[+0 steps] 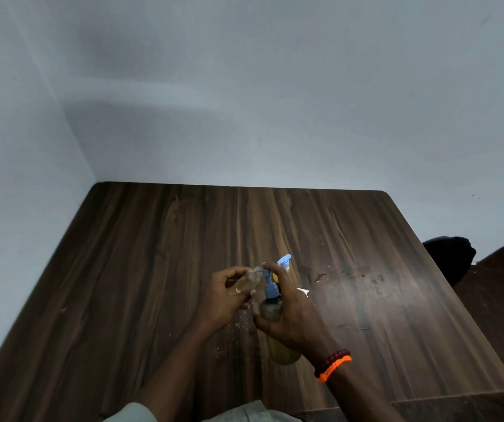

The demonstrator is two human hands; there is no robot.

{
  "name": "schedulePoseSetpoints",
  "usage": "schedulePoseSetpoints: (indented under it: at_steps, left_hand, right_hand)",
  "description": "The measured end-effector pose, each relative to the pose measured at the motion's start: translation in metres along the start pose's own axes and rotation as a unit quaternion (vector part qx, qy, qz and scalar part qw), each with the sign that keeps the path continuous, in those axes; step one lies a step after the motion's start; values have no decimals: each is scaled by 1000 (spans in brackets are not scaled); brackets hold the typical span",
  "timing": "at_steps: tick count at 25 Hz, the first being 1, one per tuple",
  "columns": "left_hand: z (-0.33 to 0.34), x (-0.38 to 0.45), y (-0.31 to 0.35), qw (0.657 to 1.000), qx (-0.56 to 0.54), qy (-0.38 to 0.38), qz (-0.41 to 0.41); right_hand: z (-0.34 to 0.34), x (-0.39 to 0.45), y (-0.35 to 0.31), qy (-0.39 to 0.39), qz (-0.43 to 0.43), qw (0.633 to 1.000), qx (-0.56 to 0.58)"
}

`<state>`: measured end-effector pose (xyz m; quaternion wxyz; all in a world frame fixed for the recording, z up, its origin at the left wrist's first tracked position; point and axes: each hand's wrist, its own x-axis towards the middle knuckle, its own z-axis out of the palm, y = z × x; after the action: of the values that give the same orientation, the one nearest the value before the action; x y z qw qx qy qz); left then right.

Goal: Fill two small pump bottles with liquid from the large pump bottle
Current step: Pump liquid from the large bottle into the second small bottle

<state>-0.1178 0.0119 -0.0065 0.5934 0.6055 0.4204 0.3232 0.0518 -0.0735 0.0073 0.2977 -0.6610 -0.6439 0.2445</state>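
Observation:
The large pump bottle point(272, 312) with amber liquid and a blue pump head stands on the wooden table point(153, 269). My right hand point(290, 312) wraps its body, with a finger on top of the pump. My left hand point(223, 293) holds a small clear bottle point(246, 283) tilted, its open neck at the pump's nozzle; some amber liquid lies inside. Behind my right hand stands a second small bottle, of which mostly its light blue pump top point(284, 261) shows.
Wet spots and smears point(351, 278) mark the table to the right of the bottles. A small white object point(304, 291) peeks out beside my right hand. A dark object point(451, 254) sits past the table's right edge. Walls close in at the back and left.

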Motion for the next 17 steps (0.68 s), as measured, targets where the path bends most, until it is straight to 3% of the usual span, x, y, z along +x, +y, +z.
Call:
schedulePoseSetpoints:
  at_steps: [4,17]
  left_hand:
    - [2,-2,-5,1000,19,-10,-14]
    - [4,-1,3,1000,4,6,6]
  right_hand:
    - [0,-2,-1,28,-1,1000,11]
    - [-7,1,-6,3,0,1000,23]
